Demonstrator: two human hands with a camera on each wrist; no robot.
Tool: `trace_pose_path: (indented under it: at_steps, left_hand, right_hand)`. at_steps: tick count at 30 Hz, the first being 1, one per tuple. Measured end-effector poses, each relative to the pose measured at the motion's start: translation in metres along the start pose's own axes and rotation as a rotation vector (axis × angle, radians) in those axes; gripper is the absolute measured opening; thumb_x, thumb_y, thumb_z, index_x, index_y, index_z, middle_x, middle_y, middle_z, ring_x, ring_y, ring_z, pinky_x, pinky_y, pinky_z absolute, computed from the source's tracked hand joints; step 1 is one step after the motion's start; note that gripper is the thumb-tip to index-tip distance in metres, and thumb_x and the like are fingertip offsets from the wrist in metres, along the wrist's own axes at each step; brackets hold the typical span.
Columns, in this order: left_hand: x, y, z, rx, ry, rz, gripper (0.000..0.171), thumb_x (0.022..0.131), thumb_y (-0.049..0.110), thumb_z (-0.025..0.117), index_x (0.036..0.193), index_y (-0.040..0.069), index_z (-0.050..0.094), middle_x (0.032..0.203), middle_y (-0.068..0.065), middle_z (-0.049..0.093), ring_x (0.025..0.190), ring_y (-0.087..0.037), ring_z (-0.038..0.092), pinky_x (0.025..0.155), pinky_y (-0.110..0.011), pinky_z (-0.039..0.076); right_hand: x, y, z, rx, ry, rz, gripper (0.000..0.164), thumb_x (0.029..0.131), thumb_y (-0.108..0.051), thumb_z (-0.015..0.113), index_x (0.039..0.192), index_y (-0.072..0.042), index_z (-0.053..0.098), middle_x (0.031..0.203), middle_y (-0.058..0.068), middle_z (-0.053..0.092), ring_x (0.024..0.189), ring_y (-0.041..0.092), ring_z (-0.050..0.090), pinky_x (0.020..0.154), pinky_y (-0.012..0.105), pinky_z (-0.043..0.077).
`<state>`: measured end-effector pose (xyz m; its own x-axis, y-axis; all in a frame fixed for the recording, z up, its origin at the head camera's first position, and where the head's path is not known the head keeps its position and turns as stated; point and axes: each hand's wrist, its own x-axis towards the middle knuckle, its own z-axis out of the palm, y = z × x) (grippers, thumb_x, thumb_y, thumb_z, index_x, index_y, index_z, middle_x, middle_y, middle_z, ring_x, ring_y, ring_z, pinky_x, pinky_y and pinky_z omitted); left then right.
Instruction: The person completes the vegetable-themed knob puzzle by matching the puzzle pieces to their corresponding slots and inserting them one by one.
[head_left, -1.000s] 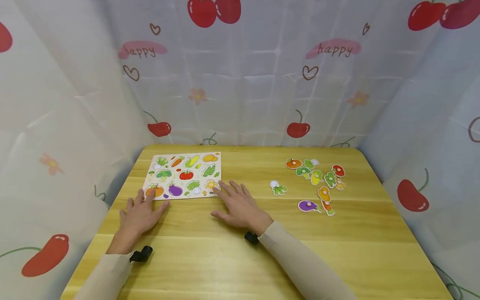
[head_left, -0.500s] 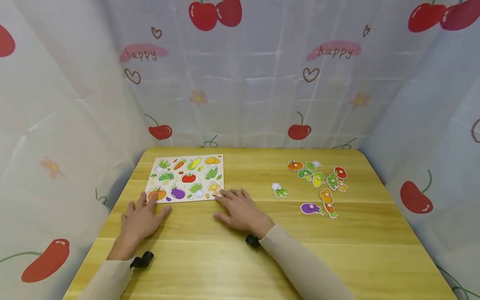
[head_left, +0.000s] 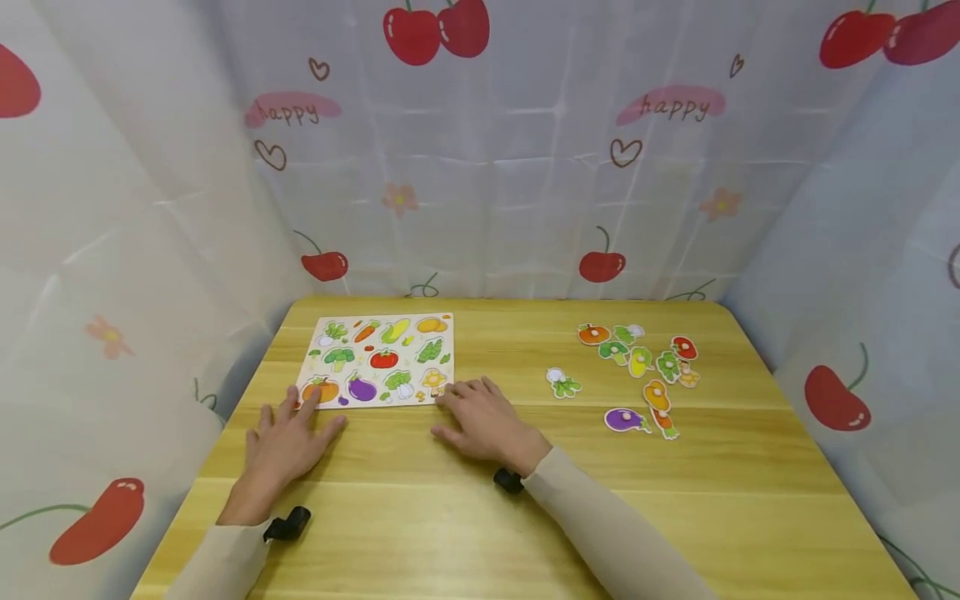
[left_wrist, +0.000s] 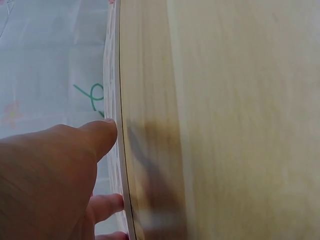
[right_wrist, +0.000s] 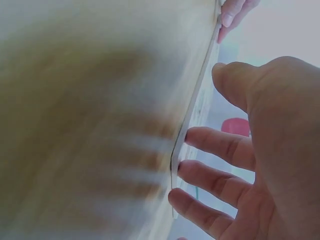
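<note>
A pale vegetable puzzle board (head_left: 414, 358) lies at the back left of the wooden table. My left hand (head_left: 281, 446) rests at its near left corner, fingers spread and fingertips over the pumpkin picture. At the near right corner my right hand (head_left: 487, 423) touches the board with its fingertips beside the mushroom picture. In the right wrist view the fingers (right_wrist: 215, 182) reach straight to the board's edge. The left wrist view has the left thumb (left_wrist: 102, 135) near the board's edge. Neither hand holds a thing.
Knobbed puzzle pieces lie on the right: a white radish (head_left: 562, 383) alone, an eggplant (head_left: 626, 419), a pumpkin (head_left: 593, 334), a tomato (head_left: 683, 347) and several others, some overlapping. A printed curtain (head_left: 487, 167) stands behind the wooden table (head_left: 420, 517).
The whole head view has shifted slightly, with the table and hands a little lower and to the right. Both hands stay at the board's near corners, the right fingers slightly more bent.
</note>
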<state>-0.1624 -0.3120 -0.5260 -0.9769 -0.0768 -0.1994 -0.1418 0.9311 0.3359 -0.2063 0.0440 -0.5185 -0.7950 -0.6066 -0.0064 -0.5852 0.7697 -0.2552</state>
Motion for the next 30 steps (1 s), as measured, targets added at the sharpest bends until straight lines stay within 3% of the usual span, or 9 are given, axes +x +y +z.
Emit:
trace_pose_path:
  at_steps: [12,25,30]
  left_hand:
    - [-0.007,0.002,0.012,0.001,0.009,0.016,0.097,0.116,0.075,0.051,0.185,0.011,0.03,0.191,-0.036,0.011,0.169,-0.08,0.006,0.126,-0.101,0.014]
    - [-0.014,0.019,0.009,-0.002,0.04,0.083,0.089,0.116,0.069,0.058,0.183,0.013,0.039,0.19,-0.033,0.023,0.17,-0.077,0.015,0.129,-0.098,0.019]
    - [-0.02,0.03,0.008,-0.01,0.053,0.125,0.084,0.117,0.063,0.061,0.18,0.01,0.044,0.188,-0.033,0.029,0.169,-0.076,0.02,0.129,-0.097,0.022]
  right_hand:
    - [-0.019,0.005,0.002,0.037,0.027,-0.017,0.047,0.118,-0.051,0.067,0.153,-0.02,0.076,0.16,0.007,0.072,0.155,0.038,0.062,0.142,0.067,0.035]
    - [-0.037,0.023,-0.007,0.039,0.085,-0.041,0.034,0.117,-0.045,0.072,0.138,-0.019,0.081,0.139,0.006,0.077,0.143,0.039,0.069,0.139,0.07,0.038]
    - [-0.043,0.037,-0.01,0.046,0.094,-0.029,0.034,0.116,-0.044,0.074,0.137,-0.019,0.081,0.138,0.006,0.078,0.142,0.04,0.069,0.139,0.07,0.038]
